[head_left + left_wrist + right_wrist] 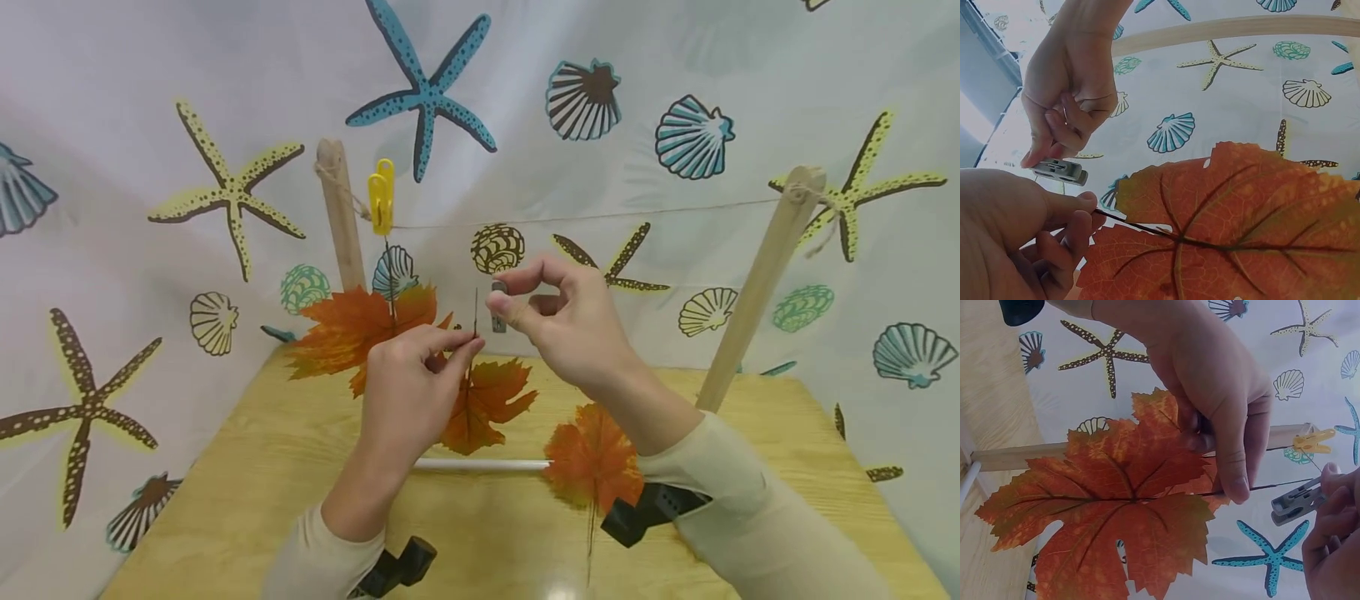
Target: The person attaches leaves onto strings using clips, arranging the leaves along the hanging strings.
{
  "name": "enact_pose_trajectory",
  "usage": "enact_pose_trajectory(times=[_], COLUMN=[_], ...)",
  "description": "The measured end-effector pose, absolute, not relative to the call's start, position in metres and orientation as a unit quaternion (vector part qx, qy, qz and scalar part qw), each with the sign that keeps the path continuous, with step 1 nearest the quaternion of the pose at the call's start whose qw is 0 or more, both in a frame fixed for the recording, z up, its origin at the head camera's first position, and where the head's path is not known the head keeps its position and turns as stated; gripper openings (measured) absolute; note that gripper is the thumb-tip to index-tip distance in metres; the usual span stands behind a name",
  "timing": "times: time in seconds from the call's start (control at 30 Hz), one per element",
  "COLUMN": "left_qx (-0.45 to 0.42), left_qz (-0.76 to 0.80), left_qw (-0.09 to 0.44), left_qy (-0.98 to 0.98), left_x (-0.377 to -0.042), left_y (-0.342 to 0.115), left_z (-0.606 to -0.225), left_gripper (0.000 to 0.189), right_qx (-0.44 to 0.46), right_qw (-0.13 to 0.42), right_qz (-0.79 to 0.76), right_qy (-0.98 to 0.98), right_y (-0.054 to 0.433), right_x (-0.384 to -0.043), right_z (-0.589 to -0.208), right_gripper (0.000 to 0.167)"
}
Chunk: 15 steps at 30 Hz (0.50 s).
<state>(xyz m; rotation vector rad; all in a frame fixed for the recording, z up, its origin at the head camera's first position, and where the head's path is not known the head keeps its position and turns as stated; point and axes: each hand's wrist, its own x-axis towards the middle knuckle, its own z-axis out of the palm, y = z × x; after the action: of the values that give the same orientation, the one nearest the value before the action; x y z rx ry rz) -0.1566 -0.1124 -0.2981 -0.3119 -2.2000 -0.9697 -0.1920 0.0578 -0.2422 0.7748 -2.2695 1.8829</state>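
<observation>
My left hand (412, 383) pinches the dark stem of an orange artificial maple leaf (491, 404) between thumb and forefinger, and the leaf hangs below it. In the left wrist view the leaf (1229, 231) spreads out to the right of the fingers. Just right of the stem's upper end, my right hand (573, 325) pinches a grey clothespin (498, 307) between thumb and forefinger. The right wrist view shows the clothespin (1297, 501) close to the tip of the stem. Behind both hands a thin string (585, 218) runs across.
A yellow clothespin (381, 200) holds another maple leaf (360, 329) at the string's left end. Wooden posts (761, 287) carry the string on both sides. A third leaf (596, 458) lies on the wooden table (480, 533), near a white rod (480, 464).
</observation>
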Motion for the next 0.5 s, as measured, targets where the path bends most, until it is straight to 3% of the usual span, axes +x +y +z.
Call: enact_pose_trajectory(times=[0.5], left_qx=[-0.108], left_qz=[-0.376], left_qw=[0.356], left_qy=[-0.849], left_x=[-0.159], left_y=[-0.119], left_z=[-0.275], left_gripper=[0.015], right_qx=[0.28], right_qw=[0.087], right_qz=[0.619], right_qy=[-0.728], right_y=[0.042], right_x=[-0.189], right_z=[-0.205], right_gripper=[0.011])
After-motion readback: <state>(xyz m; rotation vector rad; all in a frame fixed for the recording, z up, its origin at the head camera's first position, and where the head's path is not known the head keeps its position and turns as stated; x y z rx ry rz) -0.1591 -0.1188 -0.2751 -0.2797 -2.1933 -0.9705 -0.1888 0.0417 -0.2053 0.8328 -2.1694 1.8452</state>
